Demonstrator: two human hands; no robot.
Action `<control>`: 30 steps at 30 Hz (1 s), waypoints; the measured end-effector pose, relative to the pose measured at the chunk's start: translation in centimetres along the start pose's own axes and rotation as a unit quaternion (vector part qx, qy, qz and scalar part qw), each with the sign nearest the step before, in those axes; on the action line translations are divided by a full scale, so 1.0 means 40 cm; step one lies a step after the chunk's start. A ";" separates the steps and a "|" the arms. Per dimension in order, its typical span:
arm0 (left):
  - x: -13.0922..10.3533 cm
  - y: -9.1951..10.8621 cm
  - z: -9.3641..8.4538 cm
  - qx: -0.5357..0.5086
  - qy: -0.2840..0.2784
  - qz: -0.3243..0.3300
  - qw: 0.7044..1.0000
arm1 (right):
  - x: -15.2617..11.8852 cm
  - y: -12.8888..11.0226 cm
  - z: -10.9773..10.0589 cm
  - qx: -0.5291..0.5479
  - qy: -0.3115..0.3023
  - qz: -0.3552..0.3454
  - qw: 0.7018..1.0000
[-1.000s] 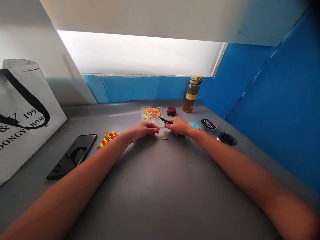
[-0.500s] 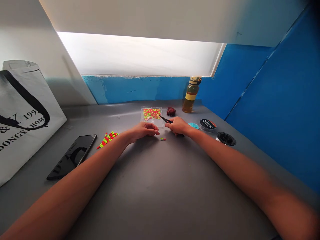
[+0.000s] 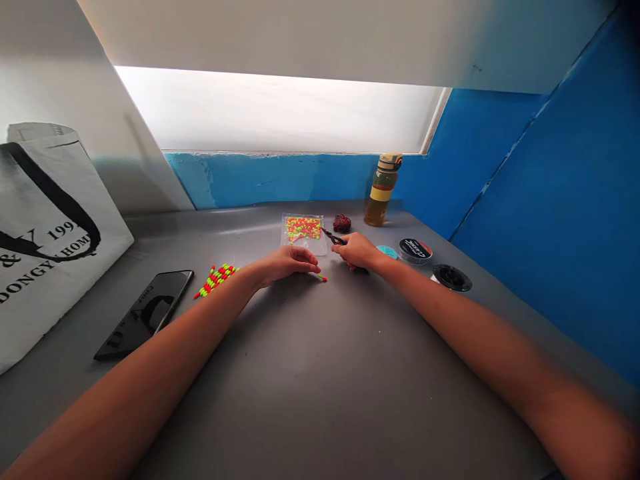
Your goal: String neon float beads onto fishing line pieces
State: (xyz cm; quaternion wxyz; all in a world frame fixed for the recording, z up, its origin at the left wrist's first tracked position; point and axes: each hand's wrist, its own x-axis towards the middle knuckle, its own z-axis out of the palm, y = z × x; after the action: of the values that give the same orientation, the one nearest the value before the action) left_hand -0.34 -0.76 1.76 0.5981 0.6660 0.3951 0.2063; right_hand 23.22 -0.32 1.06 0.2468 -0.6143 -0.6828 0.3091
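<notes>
My left hand (image 3: 296, 261) is closed in a pinch, its fingertips at one end of a small red and yellow-green bead piece (image 3: 324, 279). The red end points to the right, close to the grey tabletop. My right hand (image 3: 359, 251) is wrapped round dark scissors (image 3: 334, 238), whose blades point up and left, away from the bead piece. Whether the blades are parted is too small to tell. Beyond both hands lies a clear plastic bag (image 3: 303, 230) of loose red and yellow-green beads. Left of my left wrist, several beads (image 3: 216, 281) lie in neat rows.
A black phone (image 3: 145, 315) and a white tote bag (image 3: 50, 240) are on the left. Behind my right hand are a dark red bundle of cord (image 3: 342, 223) and a drink bottle (image 3: 381, 193). Line spools (image 3: 415, 249), a black spool (image 3: 452, 277) and a light-blue disc (image 3: 387, 252) lie right.
My left fingertips have moved slightly right and down and taken the bead piece that lay on the table; it is now turned. My right hand and the scissors have hardly moved.
</notes>
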 end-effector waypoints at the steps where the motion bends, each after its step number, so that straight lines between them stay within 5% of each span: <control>1: 0.000 0.001 0.001 -0.002 0.000 -0.002 1.000 | 0.000 0.000 0.000 0.002 0.001 -0.001 1.000; 22: -0.014 0.007 0.014 0.086 -0.036 0.034 0.995 | -0.026 -0.024 -0.009 -0.011 -0.029 -0.011 0.999; 28: -0.034 0.048 -0.033 0.108 -0.053 0.018 0.993 | -0.031 -0.022 -0.007 -0.032 -0.040 -0.034 0.998; 30: -0.044 0.070 -0.058 0.167 0.014 0.037 0.985 | -0.036 -0.027 -0.006 -0.051 -0.046 -0.043 0.997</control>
State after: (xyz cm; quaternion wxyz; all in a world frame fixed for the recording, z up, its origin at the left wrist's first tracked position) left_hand -2.34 -0.58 5.27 0.4647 0.7680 0.4073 0.1685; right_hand 22.83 -1.76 2.05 0.1970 -0.5813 -0.7339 0.2911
